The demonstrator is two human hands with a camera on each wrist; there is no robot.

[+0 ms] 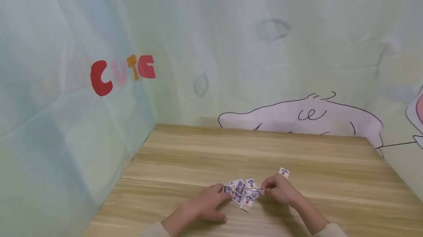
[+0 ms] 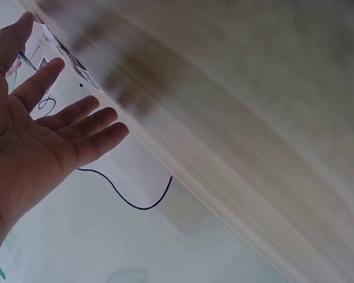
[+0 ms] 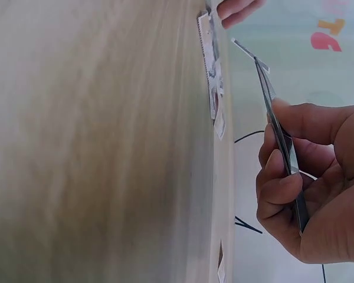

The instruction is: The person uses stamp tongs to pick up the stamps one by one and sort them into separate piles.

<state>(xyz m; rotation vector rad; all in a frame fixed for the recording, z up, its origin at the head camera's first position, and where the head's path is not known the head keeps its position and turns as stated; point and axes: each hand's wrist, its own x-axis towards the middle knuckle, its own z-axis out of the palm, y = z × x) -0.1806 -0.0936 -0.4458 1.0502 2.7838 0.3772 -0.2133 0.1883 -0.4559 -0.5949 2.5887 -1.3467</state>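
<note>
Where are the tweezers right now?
In the head view, the tweezers are low, just right of centre, held in the right hand and pointing left over the little picture papers.

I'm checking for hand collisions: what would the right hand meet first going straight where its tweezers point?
Probably the left hand: the tweezers and the stamp at their tips aim that way, though depth is unclear.

Soft, muted light, blurry shadows (image 2: pixel 144 76)
</note>
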